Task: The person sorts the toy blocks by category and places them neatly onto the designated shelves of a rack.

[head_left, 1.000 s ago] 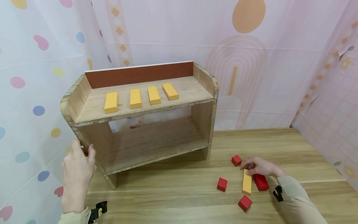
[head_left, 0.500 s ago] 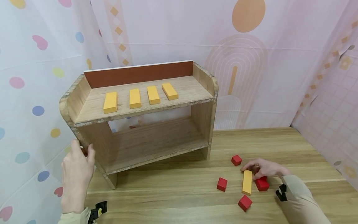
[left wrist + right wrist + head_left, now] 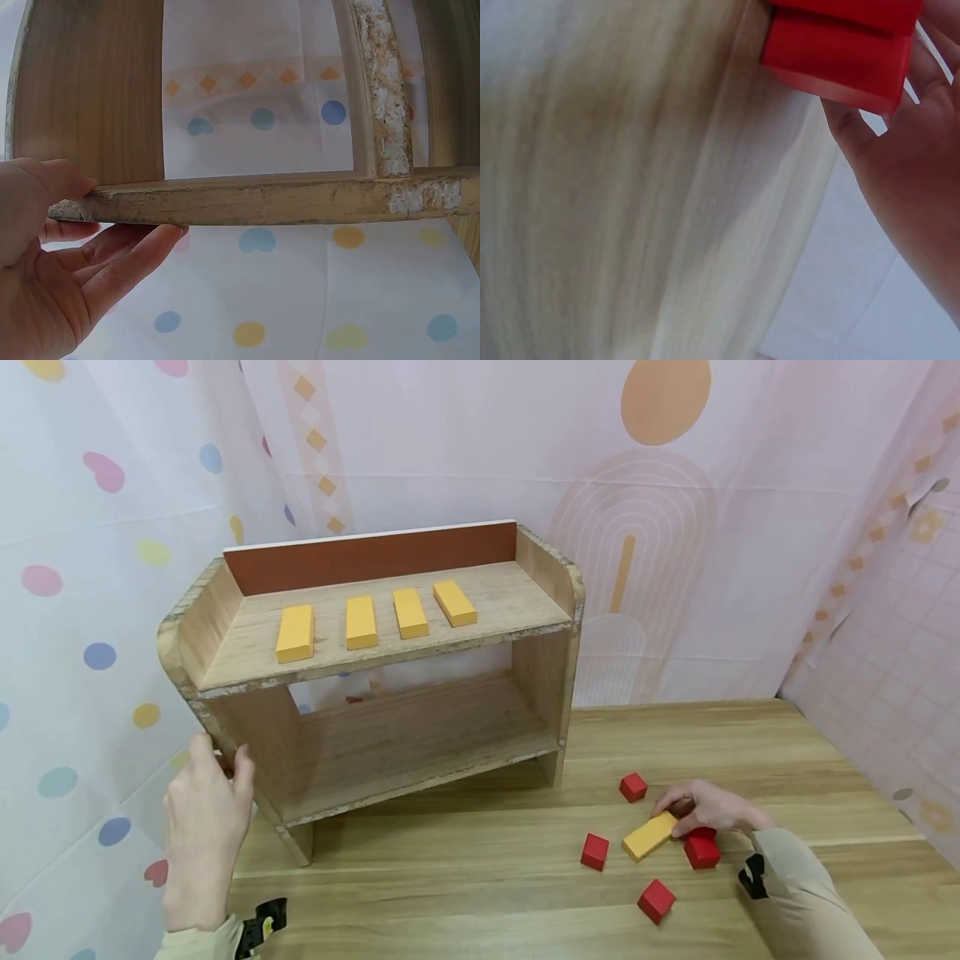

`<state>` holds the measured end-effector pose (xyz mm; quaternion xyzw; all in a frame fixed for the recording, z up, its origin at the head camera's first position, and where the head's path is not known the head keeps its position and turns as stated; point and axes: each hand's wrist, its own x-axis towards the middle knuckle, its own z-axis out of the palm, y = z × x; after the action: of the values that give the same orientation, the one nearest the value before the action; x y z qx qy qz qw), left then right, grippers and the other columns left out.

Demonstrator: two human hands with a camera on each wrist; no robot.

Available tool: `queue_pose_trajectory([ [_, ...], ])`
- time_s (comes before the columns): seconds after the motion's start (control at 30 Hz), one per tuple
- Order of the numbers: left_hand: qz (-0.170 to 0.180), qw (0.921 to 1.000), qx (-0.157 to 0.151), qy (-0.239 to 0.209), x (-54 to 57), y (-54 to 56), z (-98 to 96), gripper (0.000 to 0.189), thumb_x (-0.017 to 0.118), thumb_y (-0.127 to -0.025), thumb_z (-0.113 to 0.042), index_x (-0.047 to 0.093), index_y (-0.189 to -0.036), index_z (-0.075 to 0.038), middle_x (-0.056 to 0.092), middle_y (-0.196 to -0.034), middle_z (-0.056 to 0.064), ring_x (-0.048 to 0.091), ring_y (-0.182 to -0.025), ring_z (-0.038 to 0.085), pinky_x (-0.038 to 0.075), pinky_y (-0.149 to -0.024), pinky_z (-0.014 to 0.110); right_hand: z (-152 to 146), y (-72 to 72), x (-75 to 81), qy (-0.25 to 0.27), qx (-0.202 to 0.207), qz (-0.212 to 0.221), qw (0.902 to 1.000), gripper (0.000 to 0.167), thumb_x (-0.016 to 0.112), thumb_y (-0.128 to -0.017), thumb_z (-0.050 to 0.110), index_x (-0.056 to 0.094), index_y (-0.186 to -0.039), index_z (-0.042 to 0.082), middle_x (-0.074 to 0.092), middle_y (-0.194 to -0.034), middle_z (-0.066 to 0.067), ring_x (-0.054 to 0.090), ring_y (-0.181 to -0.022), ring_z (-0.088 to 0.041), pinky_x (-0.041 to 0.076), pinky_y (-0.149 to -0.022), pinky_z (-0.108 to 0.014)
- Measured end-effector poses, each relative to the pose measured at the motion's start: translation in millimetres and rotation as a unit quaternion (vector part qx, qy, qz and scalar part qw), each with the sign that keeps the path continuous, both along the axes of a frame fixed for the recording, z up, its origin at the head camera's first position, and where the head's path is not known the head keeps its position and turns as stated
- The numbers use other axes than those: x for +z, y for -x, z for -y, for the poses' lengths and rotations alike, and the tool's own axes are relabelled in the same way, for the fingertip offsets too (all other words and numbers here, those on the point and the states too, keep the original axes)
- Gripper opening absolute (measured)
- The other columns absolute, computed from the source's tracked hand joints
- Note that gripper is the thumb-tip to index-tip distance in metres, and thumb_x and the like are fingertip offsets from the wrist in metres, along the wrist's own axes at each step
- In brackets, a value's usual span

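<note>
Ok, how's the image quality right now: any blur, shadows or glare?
Head: evenly lit, yellow block in the right hand fairly sharp, soft shadow beside the right sleeve; left wrist: left hand clear, wooden shelf dim inside; right wrist: softest, tabletop grain blurred, faint shadow below a red block; no strong glare anywhere.

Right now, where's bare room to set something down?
Free: lower shelf; tabletop between the shelf unit and leftmost red cube; back-right tabletop beyond the right hand, up to the curtain. Crowded: upper shelf, by four yellow blocks; around the right hand, with pinched yellow block and red blocks close.
</note>
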<state>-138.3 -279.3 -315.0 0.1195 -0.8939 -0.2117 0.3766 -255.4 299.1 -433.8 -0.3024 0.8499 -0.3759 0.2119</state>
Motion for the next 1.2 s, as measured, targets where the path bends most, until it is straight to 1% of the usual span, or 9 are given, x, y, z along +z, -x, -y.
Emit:
queue_pose_trajectory([
  [0.1, 0.003, 1.0000, 0.000, -0.002, 0.5, 0.2, 0.0, 0.027, 0.050, -0.095, -0.013, 0.043, -0.106, 0.010, 0.057, -0.083, 0.035, 0.057, -0.062, 0.049, 0.044, -0.049, 0.054, -1, -0.6, -0.7, 0.003, -0.008, -0.009, 0.9999, 0.032, 0.075, -0.079, 0.016, 0.067, -0.105, 0.000, 0.064, -0.109, -0.019, 0.059, -0.089, 0.001, 0.050, -0.077, -0.018],
  [0.23, 0.006, 1.0000, 0.000, -0.003, 0.3, 0.2, 0.2, 0.027, 0.050, -0.095, -0.013, 0.043, -0.106, 0.010, 0.057, -0.083, 0.035, 0.057, -0.061, 0.049, 0.044, -0.047, 0.052, 0, -1.5, -1.4, 0.001, -0.025, -0.007, 0.9997, 0.033, 0.075, -0.079, 0.017, 0.067, -0.107, 0.001, 0.063, -0.111, -0.018, 0.060, -0.088, -0.002, 0.050, -0.074, -0.018],
  [0.43, 0.006, 1.0000, 0.000, -0.003, 0.3, 0.7, 0.3, 0.027, 0.049, -0.095, -0.014, 0.043, -0.107, 0.010, 0.057, -0.083, 0.035, 0.057, -0.063, 0.050, 0.043, -0.049, 0.054, -2, -1.1, -2.0, 0.010, -0.042, -0.029, 0.9986, 0.032, 0.074, -0.080, 0.015, 0.067, -0.108, 0.001, 0.063, -0.109, -0.017, 0.061, -0.086, -0.003, 0.051, -0.072, -0.020],
  [0.63, 0.007, 1.0000, 0.001, -0.003, 0.2, 0.9, 0.4, 0.026, 0.049, -0.095, -0.014, 0.043, -0.105, 0.010, 0.057, -0.082, 0.035, 0.056, -0.061, 0.049, 0.042, -0.047, 0.052, -2, -0.5, 3.4, 0.013, -0.048, -0.097, 0.9941, 0.029, 0.072, -0.081, 0.014, 0.067, -0.108, 0.003, 0.063, -0.111, -0.019, 0.057, -0.088, 0.002, 0.051, -0.076, -0.020],
  [0.73, 0.002, 1.0000, 0.001, 0.000, 0.3, 1.1, 0.4, 0.026, 0.050, -0.095, -0.013, 0.043, -0.105, 0.010, 0.057, -0.082, 0.035, 0.056, -0.060, 0.049, 0.042, -0.047, 0.052, 0, -1.3, 7.5, 0.027, -0.046, -0.130, 0.9902, 0.028, 0.071, -0.082, 0.012, 0.067, -0.108, 0.002, 0.062, -0.109, -0.020, 0.056, -0.086, 0.002, 0.051, -0.076, -0.020],
  [0.9, 0.000, 1.0000, 0.000, 0.001, 0.1, 0.9, 0.4, 0.026, 0.050, -0.095, -0.013, 0.043, -0.105, 0.010, 0.057, -0.081, 0.035, 0.056, -0.060, 0.049, 0.042, -0.046, 0.052, 7, -3.4, 16.2, 0.052, -0.053, -0.190, 0.9790, 0.025, 0.072, -0.080, 0.007, 0.068, -0.105, 0.004, 0.063, -0.106, -0.019, 0.054, -0.084, 0.002, 0.049, -0.074, -0.020],
  [1.0, 0.003, 1.0000, 0.001, 0.001, 0.9, 0.3, 0.0, 0.025, 0.049, -0.095, -0.013, 0.043, -0.104, 0.010, 0.057, -0.081, 0.035, 0.056, -0.059, 0.048, 0.042, -0.044, 0.048, 12, -3.7, 21.9, 0.059, -0.065, -0.229, 0.9695, 0.025, 0.074, -0.078, 0.005, 0.069, -0.103, 0.005, 0.065, -0.104, -0.016, 0.054, -0.086, 0.004, 0.050, -0.074, -0.021],
  [1.07, 0.004, 1.0000, 0.002, 0.001, 1.4, -0.2, -0.3, 0.025, 0.049, -0.095, -0.013, 0.043, -0.104, 0.010, 0.058, -0.081, 0.034, 0.057, -0.059, 0.048, 0.041, -0.042, 0.045, 15, -3.3, 25.7, 0.066, -0.075, -0.248, 0.9638, 0.026, 0.074, -0.077, 0.003, 0.069, -0.102, 0.005, 0.066, -0.103, -0.014, 0.054, -0.087, 0.006, 0.050, -0.074, -0.021],
  [1.2, 0.003, 1.0000, 0.003, -0.002, 0.7, 0.0, -0.3, 0.026, 0.049, -0.095, -0.013, 0.043, -0.105, 0.010, 0.057, -0.082, 0.035, 0.057, -0.059, 0.048, 0.042, -0.043, 0.048, 22, -1.5, 34.7, 0.087, -0.085, -0.281, 0.9520, 0.027, 0.075, -0.075, 0.000, 0.070, -0.101, 0.004, 0.067, -0.100, -0.013, 0.055, -0.087, 0.006, 0.050, -0.074, -0.020],
])
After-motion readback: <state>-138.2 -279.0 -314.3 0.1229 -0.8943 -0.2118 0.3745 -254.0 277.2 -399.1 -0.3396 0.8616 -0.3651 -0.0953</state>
